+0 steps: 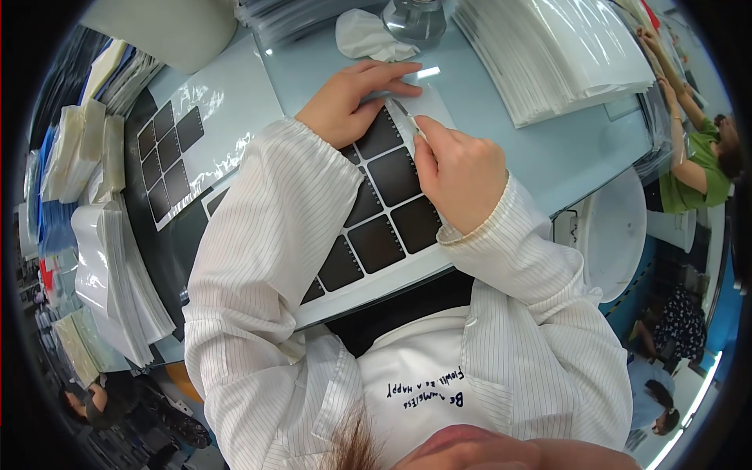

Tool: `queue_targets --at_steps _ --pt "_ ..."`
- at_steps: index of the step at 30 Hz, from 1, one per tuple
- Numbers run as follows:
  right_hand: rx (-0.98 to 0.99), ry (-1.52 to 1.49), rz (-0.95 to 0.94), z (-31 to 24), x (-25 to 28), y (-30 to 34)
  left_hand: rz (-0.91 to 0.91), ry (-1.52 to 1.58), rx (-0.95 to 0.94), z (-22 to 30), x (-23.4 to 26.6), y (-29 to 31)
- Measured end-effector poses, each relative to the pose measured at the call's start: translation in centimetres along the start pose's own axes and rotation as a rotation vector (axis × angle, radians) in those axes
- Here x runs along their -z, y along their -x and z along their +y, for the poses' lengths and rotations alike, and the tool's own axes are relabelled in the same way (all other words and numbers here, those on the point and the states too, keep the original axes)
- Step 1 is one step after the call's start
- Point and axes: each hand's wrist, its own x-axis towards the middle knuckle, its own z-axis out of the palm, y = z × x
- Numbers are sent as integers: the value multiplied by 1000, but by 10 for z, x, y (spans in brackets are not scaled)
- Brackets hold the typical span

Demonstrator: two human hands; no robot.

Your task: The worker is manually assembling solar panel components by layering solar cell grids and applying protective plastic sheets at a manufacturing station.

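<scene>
A sheet with dark square pieces [395, 176] set in rows on a pale backing lies before me, near the table's front edge. My left hand [356, 98] rests over its far end, fingers stretched out and partly hiding the squares. Close beside it, my right hand [464, 168] is closed round a slim pointed tool [404, 110], perhaps a knife or tweezers. The tip meets the sheet's far end, by a dark square. Most of the tool is hidden in my fingers. My left sleeve covers part of the sheet.
A second sheet of dark squares [163, 160] lies at the left under glossy film. Stacks of clear film [548, 59] and plastic packs [110, 274] flank the work. Farther back are a crumpled white tissue [368, 35], a glass bottle [415, 23] and a white bucket [168, 27]. Other people sit nearby.
</scene>
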Motion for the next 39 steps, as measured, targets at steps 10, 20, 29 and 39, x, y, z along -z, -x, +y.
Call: queue_targets --at_steps 10,20,29,39 --pt "22 -14 -47 -4 -10 1 14 46 71 1 -1 0" --pt "28 4 -74 -2 -16 0 77 -7 38 -5 -7 0" --pt "33 -71 -63 -1 -14 2 49 -32 82 -2 -6 1" --pt "-8 -140 -77 -1 -5 16 64 -78 53 -6 -7 0"
